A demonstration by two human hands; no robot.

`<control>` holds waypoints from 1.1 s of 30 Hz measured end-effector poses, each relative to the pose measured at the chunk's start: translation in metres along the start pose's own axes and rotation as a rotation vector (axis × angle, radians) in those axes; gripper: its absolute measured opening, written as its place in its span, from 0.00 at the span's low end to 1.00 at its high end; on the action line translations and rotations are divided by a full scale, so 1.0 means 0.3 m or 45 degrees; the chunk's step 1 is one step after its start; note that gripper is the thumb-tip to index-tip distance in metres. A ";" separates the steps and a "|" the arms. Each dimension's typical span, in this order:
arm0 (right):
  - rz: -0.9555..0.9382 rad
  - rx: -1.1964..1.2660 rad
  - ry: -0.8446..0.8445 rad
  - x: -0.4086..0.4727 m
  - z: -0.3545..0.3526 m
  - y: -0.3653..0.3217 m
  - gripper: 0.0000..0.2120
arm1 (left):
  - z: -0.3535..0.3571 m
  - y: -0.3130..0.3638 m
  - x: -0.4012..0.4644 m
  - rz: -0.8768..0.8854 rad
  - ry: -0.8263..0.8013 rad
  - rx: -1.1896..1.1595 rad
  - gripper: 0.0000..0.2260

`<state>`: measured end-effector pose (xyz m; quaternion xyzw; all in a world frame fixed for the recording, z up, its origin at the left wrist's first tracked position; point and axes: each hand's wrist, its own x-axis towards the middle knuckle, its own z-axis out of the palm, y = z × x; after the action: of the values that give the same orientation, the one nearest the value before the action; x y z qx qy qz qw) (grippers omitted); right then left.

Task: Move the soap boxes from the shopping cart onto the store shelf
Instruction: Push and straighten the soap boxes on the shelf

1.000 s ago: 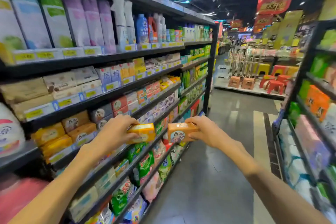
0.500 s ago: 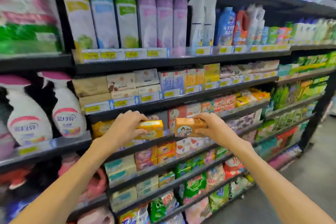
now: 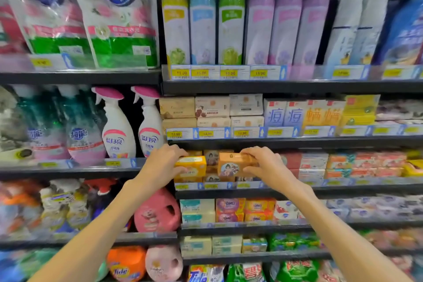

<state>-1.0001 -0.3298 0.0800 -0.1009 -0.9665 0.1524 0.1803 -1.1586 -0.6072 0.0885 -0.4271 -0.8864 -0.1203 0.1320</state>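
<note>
My left hand (image 3: 162,163) grips a yellow soap box (image 3: 191,166) by its left end. My right hand (image 3: 266,163) grips an orange soap box (image 3: 230,165) with a picture on its front. Both boxes are held side by side at the mouth of the middle shelf (image 3: 229,192), just in front of rows of similar yellow and orange soap boxes stacked there. The shopping cart is out of view.
Spray bottles (image 3: 117,126) stand on the shelf to the left. Boxed soaps (image 3: 211,107) fill the shelf above, red and orange soap packs (image 3: 357,165) sit to the right, and aerosol cans (image 3: 202,20) line the top shelf. Detergent jugs (image 3: 156,213) stand lower left.
The view has swung left from the aisle to face the shelves head-on. Both hands have carried their boxes closer to the middle shelf, still gripping them.
</note>
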 end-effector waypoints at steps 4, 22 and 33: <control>-0.004 0.020 0.010 0.029 0.044 -0.023 0.22 | 0.043 -0.031 0.011 0.007 0.055 0.049 0.22; 0.036 0.066 0.144 0.030 0.155 -0.039 0.23 | 0.212 -0.018 0.026 0.035 0.321 0.229 0.18; 0.019 0.061 0.158 0.067 0.189 -0.044 0.24 | 0.255 -0.074 0.081 -0.040 0.318 0.379 0.18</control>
<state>-1.0418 -0.3516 0.0402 -0.1129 -0.9487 0.1703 0.2413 -1.2007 -0.5781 0.0228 -0.3706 -0.8777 -0.0418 0.3008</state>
